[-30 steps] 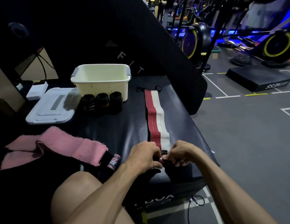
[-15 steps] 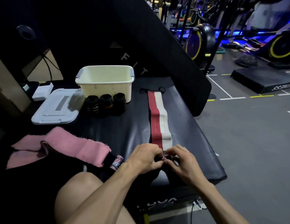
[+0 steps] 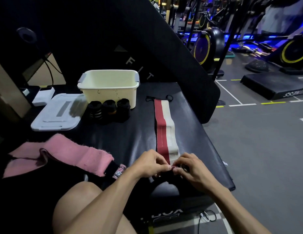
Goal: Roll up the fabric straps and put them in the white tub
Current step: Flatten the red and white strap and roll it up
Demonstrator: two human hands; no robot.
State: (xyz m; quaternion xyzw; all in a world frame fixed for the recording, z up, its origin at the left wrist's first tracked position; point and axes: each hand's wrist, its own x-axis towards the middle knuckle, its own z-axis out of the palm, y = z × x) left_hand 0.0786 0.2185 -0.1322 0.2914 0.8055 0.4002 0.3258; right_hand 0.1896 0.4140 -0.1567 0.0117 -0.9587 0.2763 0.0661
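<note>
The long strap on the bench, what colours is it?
Red and white stripes, black edge; head view.

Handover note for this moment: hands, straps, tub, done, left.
Left hand and right hand: both pinch the near end of the red and white strap, which lies flat along the black padded bench, its roll barely begun.
White tub: at the bench's far end, lid off; none of its inside that shows holds a strap.
Done: three black rolled straps stand outside it, against its front wall.
Left: finish this roll, roll the pink strap lying loose at left, put all the rolls in the tub.
</note>
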